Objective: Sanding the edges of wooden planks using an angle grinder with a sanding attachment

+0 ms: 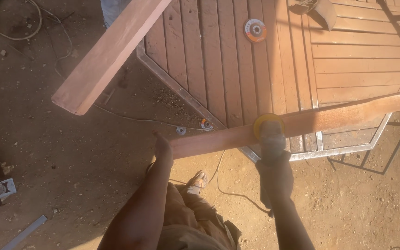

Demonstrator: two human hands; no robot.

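A long reddish plank lies slantwise over the near corner of a slatted wooden tabletop, its near end jutting past the metal-framed edge over the dirt. The left hand presses flat against that free end, fingers extended rather than wrapped, steadying it. The right hand is closed around a grinder whose yellow disc sits on the plank's upper face just where the board crosses the table edge — the grip looks firm, though shadow hides the fingers.

The risk, as I judge it: the plank is unclamped and overhanging, so the disc could kick or tip it toward the left hand — and the power cord trails by the sandalled foot, easy to snag.

A second plank slants across the table's far-left corner. A spare grinding disc lies on the slats; two small round fittings rest on the ground. The far end of the plank being worked is cut off at the right.
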